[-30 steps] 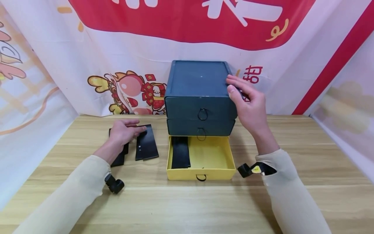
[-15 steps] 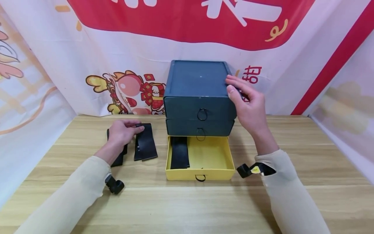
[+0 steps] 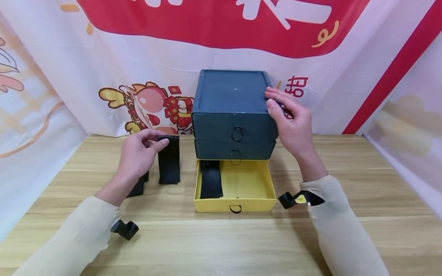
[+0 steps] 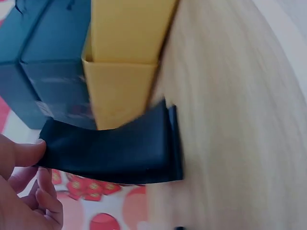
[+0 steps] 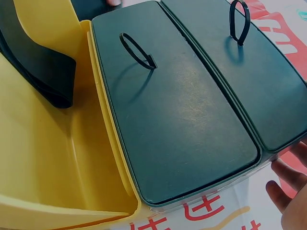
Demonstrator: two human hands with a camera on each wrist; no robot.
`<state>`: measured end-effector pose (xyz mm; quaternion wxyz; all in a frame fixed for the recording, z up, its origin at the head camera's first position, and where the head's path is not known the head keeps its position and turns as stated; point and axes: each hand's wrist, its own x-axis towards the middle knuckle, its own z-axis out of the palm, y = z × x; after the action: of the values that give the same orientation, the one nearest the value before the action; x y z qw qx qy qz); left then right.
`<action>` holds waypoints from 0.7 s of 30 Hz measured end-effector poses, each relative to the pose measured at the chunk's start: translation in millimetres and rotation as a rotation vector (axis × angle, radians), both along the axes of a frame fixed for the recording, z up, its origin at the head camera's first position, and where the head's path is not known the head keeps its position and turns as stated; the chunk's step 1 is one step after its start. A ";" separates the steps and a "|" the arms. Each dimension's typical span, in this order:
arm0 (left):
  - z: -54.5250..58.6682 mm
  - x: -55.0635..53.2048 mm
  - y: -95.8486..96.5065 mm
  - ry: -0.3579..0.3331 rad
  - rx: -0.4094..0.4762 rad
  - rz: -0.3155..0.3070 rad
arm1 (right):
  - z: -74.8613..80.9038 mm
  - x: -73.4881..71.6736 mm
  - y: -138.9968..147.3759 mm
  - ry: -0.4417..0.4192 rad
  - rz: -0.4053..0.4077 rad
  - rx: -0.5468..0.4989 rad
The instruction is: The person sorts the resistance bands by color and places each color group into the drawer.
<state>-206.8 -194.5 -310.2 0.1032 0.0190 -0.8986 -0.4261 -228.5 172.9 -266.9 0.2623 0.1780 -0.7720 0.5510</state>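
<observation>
My left hand [image 3: 137, 151] pinches the top end of a folded black leather-like strip [image 3: 169, 163] between thumb and fingers. In the left wrist view the strip [image 4: 108, 151] hangs slightly bowed, with two layers showing at its far end. My right hand [image 3: 293, 124] rests on the right edge of the upper dark blue drawer unit [image 3: 235, 92], fingers fairly straight. Beneath the two blue units, a yellow drawer [image 3: 248, 180] stands pulled out. Another black strip [image 3: 211, 180] lies along its left side, and in the right wrist view this strip [image 5: 43, 67] shows a folded end.
More black pieces [image 3: 138, 188] lie on the wooden table [image 3: 214, 245], partly hidden behind my left hand. The blue drawers have thin black loop pulls [image 3: 237, 134]. Behind the drawers hangs a red and white printed cloth [image 3: 155, 57].
My left hand has raised the strip's upper end off the table, so the strip now hangs more upright. My right hand has stayed on the blue unit.
</observation>
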 end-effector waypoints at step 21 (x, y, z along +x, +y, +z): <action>65.1 67.7 41.3 0.336 0.139 -0.113 | 0.8 1.3 0.9 -0.016 -0.011 0.010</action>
<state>-139.0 -153.2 -245.1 0.2258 -0.0959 -0.8367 -0.4895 -227.2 173.9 -266.1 0.2583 0.1707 -0.7776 0.5472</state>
